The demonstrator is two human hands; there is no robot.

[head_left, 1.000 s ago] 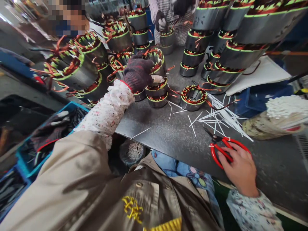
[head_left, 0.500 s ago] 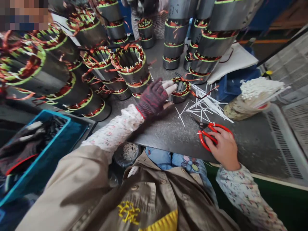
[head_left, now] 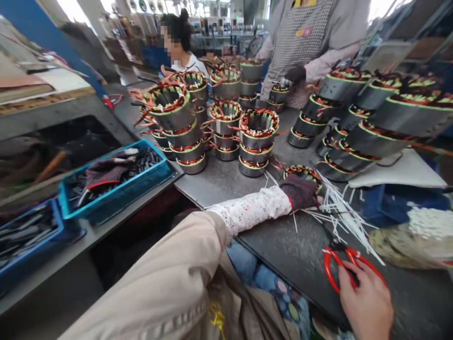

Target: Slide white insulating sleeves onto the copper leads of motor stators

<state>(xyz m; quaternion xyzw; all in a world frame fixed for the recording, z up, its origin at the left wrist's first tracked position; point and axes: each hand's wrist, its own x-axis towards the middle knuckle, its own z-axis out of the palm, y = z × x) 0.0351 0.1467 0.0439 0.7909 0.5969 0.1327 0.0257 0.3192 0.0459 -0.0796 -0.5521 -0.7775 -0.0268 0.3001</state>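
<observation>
My left hand [head_left: 300, 191], in a dark knitted glove, reaches across the grey table and rests against a single motor stator [head_left: 303, 173] with copper windings; its fingers are curled at the stator's near side, partly hidden. My bare right hand [head_left: 364, 302] lies low at the right on the table with its fingers on the handles of red scissors [head_left: 338, 264]. A loose heap of thin white strips [head_left: 341, 212] lies between the two hands.
Stacks of wound stators [head_left: 256, 141] fill the far table, with more leaning at the right [head_left: 371, 127]. Blue bins of dark parts [head_left: 116, 182] sit at the left. A sack of white pieces [head_left: 428, 226] stands at the right. Two other people work beyond the table.
The view has lifted and swung left. My left hand came off the stacked stators and moved right to the lone stator. My right hand has stayed on the scissors.
</observation>
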